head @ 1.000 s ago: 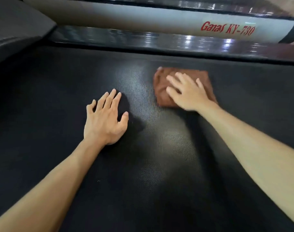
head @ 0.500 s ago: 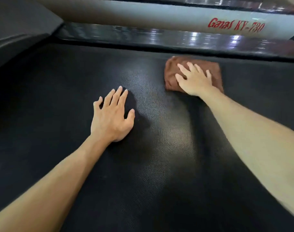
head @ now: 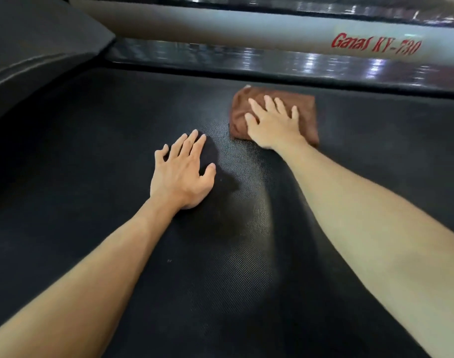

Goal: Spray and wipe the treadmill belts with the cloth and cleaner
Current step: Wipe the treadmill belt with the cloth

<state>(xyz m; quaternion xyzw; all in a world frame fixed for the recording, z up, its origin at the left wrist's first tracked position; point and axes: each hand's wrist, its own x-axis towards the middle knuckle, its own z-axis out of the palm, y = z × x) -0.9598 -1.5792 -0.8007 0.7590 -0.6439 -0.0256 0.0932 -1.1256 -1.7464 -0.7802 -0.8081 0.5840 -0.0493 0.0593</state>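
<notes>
A folded brown cloth lies on the black textured treadmill belt, near the belt's far edge. My right hand presses flat on top of the cloth with fingers spread, covering its middle. My left hand rests palm down on the bare belt, left of and nearer than the cloth, fingers apart and holding nothing. No cleaner bottle is in sight.
Beyond the belt runs a glossy dark side rail, then a white frame bar with red lettering "Ganas KY-730". A dark grey motor cover rises at the upper left.
My right hand pushed the cloth away toward the far rail, then drew it back slightly. My left hand stayed planted on the belt. The camera shifted a little.
</notes>
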